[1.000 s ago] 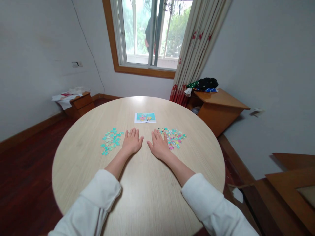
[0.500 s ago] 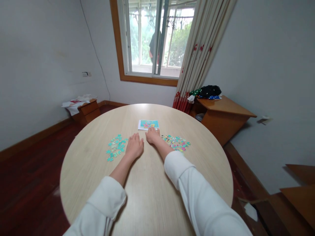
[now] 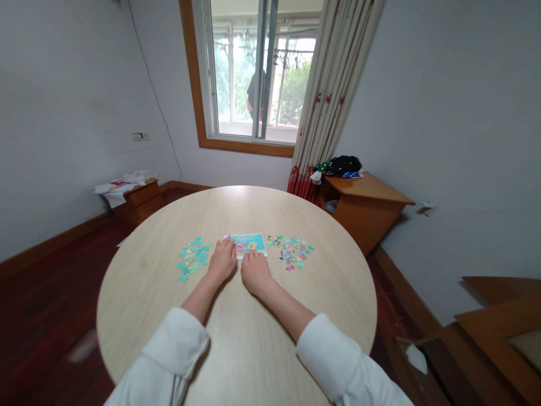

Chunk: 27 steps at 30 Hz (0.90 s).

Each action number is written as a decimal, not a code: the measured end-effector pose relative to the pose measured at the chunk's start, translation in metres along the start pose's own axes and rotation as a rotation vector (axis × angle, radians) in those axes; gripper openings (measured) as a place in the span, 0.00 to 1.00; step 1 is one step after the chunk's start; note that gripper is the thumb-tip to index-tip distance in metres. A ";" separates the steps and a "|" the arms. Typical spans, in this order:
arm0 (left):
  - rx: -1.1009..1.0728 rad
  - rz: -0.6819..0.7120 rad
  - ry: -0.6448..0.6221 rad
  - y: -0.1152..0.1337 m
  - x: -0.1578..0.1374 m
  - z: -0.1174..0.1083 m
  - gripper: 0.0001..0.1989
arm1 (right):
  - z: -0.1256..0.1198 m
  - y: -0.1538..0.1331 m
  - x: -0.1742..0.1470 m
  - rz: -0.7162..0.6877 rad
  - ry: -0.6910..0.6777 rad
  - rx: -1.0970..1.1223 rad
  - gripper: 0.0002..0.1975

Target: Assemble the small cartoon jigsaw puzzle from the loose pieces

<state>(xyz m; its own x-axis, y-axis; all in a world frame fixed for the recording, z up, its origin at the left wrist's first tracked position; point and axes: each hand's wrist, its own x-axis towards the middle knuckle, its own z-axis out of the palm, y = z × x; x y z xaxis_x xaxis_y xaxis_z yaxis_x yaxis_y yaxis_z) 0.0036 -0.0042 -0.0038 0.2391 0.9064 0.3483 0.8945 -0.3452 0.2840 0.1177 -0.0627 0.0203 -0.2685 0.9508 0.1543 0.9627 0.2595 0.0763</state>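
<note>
A picture card (image 3: 258, 242) with a turquoise picture and white edge lies on the round table, in front of both hands. My left hand (image 3: 223, 261) rests over the card's left end, its fingers stretched forward and lying flat. At the card's near edge is my right hand (image 3: 256, 273), fingers bent down and closed on that edge; the thumb is mostly hidden. Left of my left hand, a loose patch of turquoise jigsaw pieces (image 3: 193, 258) is spread out. Mixed-colour jigsaw pieces (image 3: 296, 250), some pink and yellow, lie to the right of the card.
The pale round table (image 3: 240, 349) fills the middle of the view. Beyond it are a window (image 3: 253, 84), a curtain (image 3: 321, 101) and a wooden desk (image 3: 363, 197) with dark cloth on top. A small cabinet (image 3: 143, 200) with papers stands back left.
The picture card has slid towards me with my right hand. My left hand has moved onto its left end. The camera's view has shifted slightly.
</note>
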 end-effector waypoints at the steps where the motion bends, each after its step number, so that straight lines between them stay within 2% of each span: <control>1: 0.021 -0.005 0.001 0.000 -0.003 -0.001 0.21 | -0.002 -0.001 -0.007 -0.001 -0.003 -0.003 0.20; 6: 0.127 -0.019 -0.051 0.005 -0.018 -0.005 0.19 | -0.018 0.009 -0.023 -0.045 0.029 0.073 0.17; 10: 0.189 0.022 -0.041 0.012 -0.027 -0.010 0.18 | -0.026 0.034 -0.011 0.179 0.044 0.112 0.16; 12: 0.200 0.024 -0.015 0.014 -0.029 -0.012 0.17 | -0.026 0.044 -0.002 0.291 -0.026 0.185 0.18; 14: 0.191 0.026 0.002 0.014 -0.030 -0.011 0.17 | -0.025 0.050 0.005 0.333 -0.075 0.257 0.19; 17: 0.154 0.025 0.010 0.012 -0.030 -0.007 0.18 | -0.023 0.052 0.013 0.331 -0.076 0.280 0.26; 20: 0.089 0.020 -0.003 0.008 -0.030 -0.002 0.20 | -0.021 0.053 0.020 0.264 -0.117 0.247 0.31; 23: 0.009 0.018 0.011 0.004 -0.029 0.003 0.19 | -0.021 0.057 0.030 0.201 -0.212 0.230 0.32; 27: -0.155 -0.046 0.075 -0.001 -0.028 0.009 0.20 | -0.021 0.066 0.046 0.225 -0.242 0.356 0.29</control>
<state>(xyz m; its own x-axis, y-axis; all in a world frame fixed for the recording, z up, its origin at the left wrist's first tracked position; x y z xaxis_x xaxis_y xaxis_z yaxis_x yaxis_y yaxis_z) -0.0006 -0.0269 -0.0222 0.1651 0.9036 0.3953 0.8336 -0.3421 0.4337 0.1681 -0.0053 0.0536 -0.0782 0.9910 -0.1089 0.9586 0.0447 -0.2814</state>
